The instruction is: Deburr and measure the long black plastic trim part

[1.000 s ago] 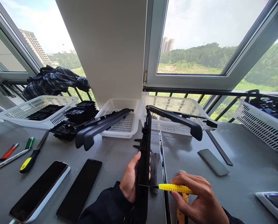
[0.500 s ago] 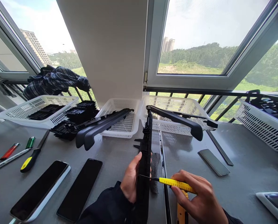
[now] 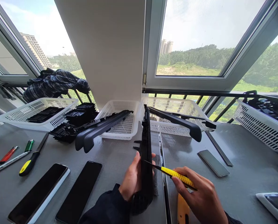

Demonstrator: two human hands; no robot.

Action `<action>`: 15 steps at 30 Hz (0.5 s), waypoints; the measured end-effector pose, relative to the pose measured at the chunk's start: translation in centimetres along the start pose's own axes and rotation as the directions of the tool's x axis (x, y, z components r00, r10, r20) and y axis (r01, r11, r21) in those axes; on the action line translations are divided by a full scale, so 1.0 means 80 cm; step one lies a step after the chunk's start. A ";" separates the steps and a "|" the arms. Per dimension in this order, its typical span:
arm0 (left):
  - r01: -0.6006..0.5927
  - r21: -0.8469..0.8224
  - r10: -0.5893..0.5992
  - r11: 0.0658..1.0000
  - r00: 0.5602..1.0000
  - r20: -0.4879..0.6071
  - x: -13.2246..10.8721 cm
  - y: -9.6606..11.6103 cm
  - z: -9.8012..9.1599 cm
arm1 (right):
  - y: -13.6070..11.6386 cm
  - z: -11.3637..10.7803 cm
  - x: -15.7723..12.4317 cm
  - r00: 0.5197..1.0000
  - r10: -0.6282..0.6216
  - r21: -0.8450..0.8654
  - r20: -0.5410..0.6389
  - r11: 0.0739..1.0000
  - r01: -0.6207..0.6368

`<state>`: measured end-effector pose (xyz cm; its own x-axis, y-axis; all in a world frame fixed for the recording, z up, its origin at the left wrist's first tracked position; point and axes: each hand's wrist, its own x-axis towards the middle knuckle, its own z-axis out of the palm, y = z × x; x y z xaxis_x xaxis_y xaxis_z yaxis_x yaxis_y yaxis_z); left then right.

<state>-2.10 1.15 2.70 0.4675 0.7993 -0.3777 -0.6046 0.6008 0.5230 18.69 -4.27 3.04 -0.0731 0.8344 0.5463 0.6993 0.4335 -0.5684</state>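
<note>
My left hand (image 3: 131,179) is closed around a long black plastic strip (image 3: 146,146), held on edge and pointing away from me toward the baskets. My right hand (image 3: 201,196) grips a yellow utility knife (image 3: 176,176). Its thin blade tip (image 3: 148,163) rests against the strip's right side, just above my left thumb. Under the strip lies a dark grey pad (image 3: 155,174) on the grey table (image 3: 246,174).
White baskets (image 3: 122,124) (image 3: 176,107) at the back hold long black trim pieces (image 3: 99,129) (image 3: 176,119). Stacked black parts (image 3: 75,118) sit at back left. Phones (image 3: 36,193) (image 3: 79,189), a screwdriver (image 3: 31,160), pens (image 3: 9,157) lie left. A grey bar (image 3: 213,163) lies right.
The knife has slid up along the strip and tilted, its tip now higher and farther from me. The strip's near end has lifted slightly in my left hand.
</note>
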 end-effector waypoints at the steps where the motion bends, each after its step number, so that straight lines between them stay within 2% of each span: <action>1: 0.010 0.019 -0.010 1.000 1.000 0.008 -0.001 0.000 0.001 | 0.002 0.000 0.001 0.999 0.031 -0.017 -0.024 0.999 -0.031; 4: -0.010 0.085 0.011 0.996 1.000 -0.013 -0.004 -0.003 0.002 | 0.007 -0.004 0.003 0.995 0.085 -0.038 -0.047 0.996 -0.086; 7: -0.026 0.122 0.035 0.992 0.997 -0.073 -0.003 -0.006 0.000 | 0.008 -0.009 0.006 0.995 0.085 -0.024 -0.051 0.996 -0.086; 12: 0.000 0.038 0.007 0.999 0.985 -0.173 0.003 -0.006 -0.007 | 0.002 -0.014 0.010 1.000 0.017 0.036 0.019 0.999 -0.017; 15: 0.011 -0.010 -0.013 1.000 0.977 -0.212 0.004 -0.003 -0.006 | 0.005 -0.014 0.007 0.999 0.028 0.026 0.030 0.999 -0.029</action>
<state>-2.12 1.25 2.14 0.3280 0.7766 -0.5378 -0.6054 0.6098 0.5114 19.74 -3.97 3.81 -0.0749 0.8562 0.5113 0.6828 0.4177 -0.5995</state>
